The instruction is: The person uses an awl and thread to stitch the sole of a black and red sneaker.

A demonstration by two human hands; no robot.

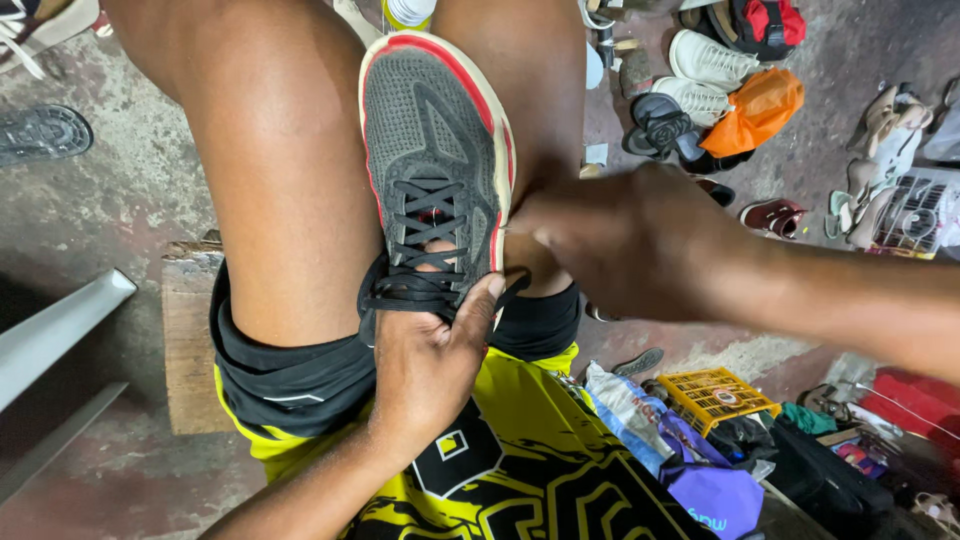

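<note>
head view: grey mesh sneaker (435, 150) with black laces and a cream-and-red sole edge sits clamped between the person's bare knees, toe pointing away from the camera, heel end toward the lap.

left hand (425, 365) comes up from below at the heel. its fingers go into the shoe opening under the laces, thumb (482, 300) pressed against the outer side of the collar. so it is closed around the heel/collar of the sneaker, fingers together; fingertips are hidden inside the shoe.

right hand (625, 240) reaches in from the right, knuckles up, touching the right edge of the sneaker at the sole line. its fingers curl inward and look pinched at the sole seam; cannot tell what, if anything, sits between the fingertips, they are hidden behind the hand.

person wears black shorts (290, 375) and a yellow-and-black shirt (520, 470), seated on a wooden bench (190, 340).

around: concrete floor (110, 210). upper right, well apart from the hands, a pile of shoes with an orange plastic bag (755, 110) and a pair of white sneakers (705, 75). lower right, a yellow plastic crate (715, 395) beside a purple bag (715, 495). dark sandal (40, 132) at far left.
</note>
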